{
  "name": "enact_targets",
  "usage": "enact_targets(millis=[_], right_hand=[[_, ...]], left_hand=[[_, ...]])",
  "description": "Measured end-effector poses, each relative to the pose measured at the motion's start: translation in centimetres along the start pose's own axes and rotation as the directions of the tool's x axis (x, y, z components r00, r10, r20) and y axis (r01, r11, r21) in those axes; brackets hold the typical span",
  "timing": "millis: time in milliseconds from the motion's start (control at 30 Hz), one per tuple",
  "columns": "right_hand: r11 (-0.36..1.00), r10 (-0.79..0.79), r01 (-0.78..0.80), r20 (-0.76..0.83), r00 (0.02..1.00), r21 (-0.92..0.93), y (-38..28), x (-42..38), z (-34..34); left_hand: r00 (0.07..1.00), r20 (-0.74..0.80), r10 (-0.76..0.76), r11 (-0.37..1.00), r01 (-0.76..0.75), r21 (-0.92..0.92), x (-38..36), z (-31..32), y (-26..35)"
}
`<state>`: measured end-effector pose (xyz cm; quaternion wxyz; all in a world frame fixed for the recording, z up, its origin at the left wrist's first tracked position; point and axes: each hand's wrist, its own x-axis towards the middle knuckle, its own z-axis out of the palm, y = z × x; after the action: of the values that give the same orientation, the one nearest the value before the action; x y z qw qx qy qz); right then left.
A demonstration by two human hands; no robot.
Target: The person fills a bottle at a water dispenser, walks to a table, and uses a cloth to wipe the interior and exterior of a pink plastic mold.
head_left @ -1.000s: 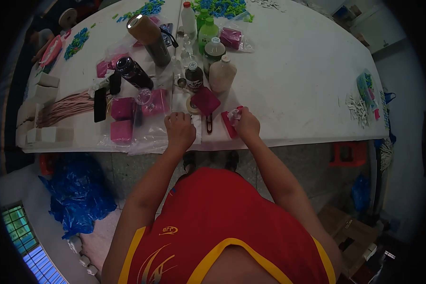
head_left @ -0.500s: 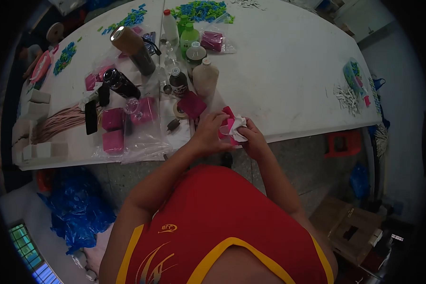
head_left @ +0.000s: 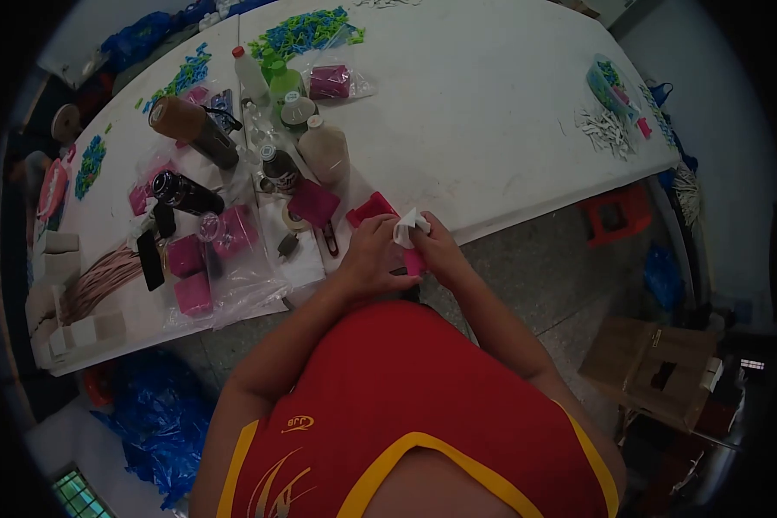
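Close to the table's front edge, my left hand (head_left: pixel 371 259) curls around a small pink piece (head_left: pixel 414 261), its fingers partly hidden. My right hand (head_left: pixel 441 252) is closed on a crumpled white cloth (head_left: pixel 411 227) and touches the same pink piece. Just behind my left hand lies a red-pink open box (head_left: pixel 372 208) on the table. Left of it are a dark pink square block (head_left: pixel 314 204), a small cutter (head_left: pixel 330 239) and a roll of tape (head_left: pixel 293 217).
Bottles (head_left: pixel 323 148), a tall flask (head_left: pixel 194 131) and a black thermos (head_left: pixel 186 192) stand left of centre on the white table (head_left: pixel 483 121). Bagged pink blocks (head_left: pixel 193 293) lie front left. Blue and green clips (head_left: pixel 302 33) are heaped at the back. A red stool (head_left: pixel 616 216) is beyond the front edge.
The view has turned, shifting the table items left. The red-pink box now shows on the table behind my left hand. The white cloth has moved to the top of the pink piece.
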<state>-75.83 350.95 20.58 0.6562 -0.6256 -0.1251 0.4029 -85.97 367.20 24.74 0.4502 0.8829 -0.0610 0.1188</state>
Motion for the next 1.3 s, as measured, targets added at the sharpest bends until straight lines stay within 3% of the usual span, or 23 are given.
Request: enact_targets(millis=[67, 167, 267, 367, 433, 467, 533, 633, 733, 767, 833, 933, 1000, 1067, 1233, 1267, 1300], right_hand=[[0.999, 0.025, -0.026, 0.015, 1.0, 0.032, -0.6, -0.2, 0.2], [0.997, -0.06, 0.057, 0.04, 0.997, 0.055, -2.4, -1.4, 1.2], [0.995, -0.083, 0.073, 0.175, 0.981, 0.064, -3.6, -2.3, 1.5], [0.995, -0.052, 0.037, 0.161, 0.986, 0.096, -3.5, -1.9, 1.1], [0.991, 0.086, -0.102, 0.176, 0.981, 0.083, -3.3, -1.5, 0.4], [0.992, 0.084, -0.1, 0.175, 0.981, 0.083, -3.0, -1.4, 0.7], [0.973, 0.042, -0.037, -0.016, 0.999, 0.227, -2.3, -1.2, 1.9], [0.948, 0.152, -0.119, -0.09, 0.984, 0.296, -2.6, -1.4, 2.7], [0.94, 0.145, -0.099, -0.118, 0.982, 0.326, -1.4, -0.8, 2.7], [0.94, 0.143, -0.098, -0.118, 0.983, 0.327, -1.5, -0.9, 3.0], [0.969, -0.009, 0.068, -0.242, 0.97, 0.238, -1.9, -1.3, 4.0], [0.976, -0.022, 0.082, -0.285, 0.958, 0.2, -2.1, -1.4, 4.6], [0.982, -0.006, 0.058, -0.274, 0.962, 0.182, -1.8, -1.3, 4.1], [0.986, 0.01, 0.034, -0.265, 0.964, 0.163, -1.0, -1.2, 3.6], [0.851, -0.051, 0.188, -0.279, 0.959, 0.49, -1.2, -1.3, 3.6], [0.851, -0.052, 0.189, -0.279, 0.959, 0.49, -1.0, -1.3, 3.2], [0.853, 0.012, 0.085, -0.182, 0.983, 0.514, -0.7, -1.2, 2.6]], left_hand=[[0.999, -0.008, -0.041, 0.999, 0.041, -0.03, 0.0, -0.1, 0.0], [0.995, -0.01, -0.099, 0.995, 0.098, -0.016, 0.0, -1.0, 0.1], [0.994, -0.024, -0.103, 0.993, 0.104, 0.05, -0.7, -1.4, 0.0], [0.997, -0.032, -0.074, 0.995, 0.076, 0.064, -1.3, -1.5, -0.1], [0.996, -0.059, -0.072, 0.996, 0.075, 0.05, -1.5, -1.5, -0.1], [0.993, -0.089, -0.074, 0.996, 0.077, 0.035, -1.6, -1.5, -0.1], [0.994, -0.09, -0.067, 0.996, 0.072, 0.051, -1.7, -1.7, -0.1], [0.994, -0.094, -0.057, 0.996, 0.063, 0.063, -2.1, -2.0, -0.2], [0.994, -0.093, -0.05, 0.995, 0.057, 0.077, -2.5, -2.1, -0.2], [0.995, -0.093, -0.046, 0.994, 0.055, 0.096, -2.6, -2.2, -0.2], [0.993, -0.108, -0.05, 0.99, 0.064, 0.129, -2.7, -2.3, -0.3], [0.991, -0.123, -0.048, 0.977, 0.072, 0.199, -2.8, -2.7, -0.3], [0.992, -0.121, -0.04, 0.969, 0.067, 0.237, -2.9, -3.0, -0.3], [0.974, -0.16, -0.161, 0.969, 0.187, 0.163, -3.2, -3.1, -0.3], [0.971, -0.215, -0.109, 0.978, 0.143, 0.152, -3.7, -3.3, -1.2], [0.971, -0.227, -0.068, 0.981, 0.107, 0.161, -3.8, -3.3, -1.3], [0.972, -0.226, -0.067, 0.981, 0.106, 0.161, -3.9, -3.2, -1.3]])
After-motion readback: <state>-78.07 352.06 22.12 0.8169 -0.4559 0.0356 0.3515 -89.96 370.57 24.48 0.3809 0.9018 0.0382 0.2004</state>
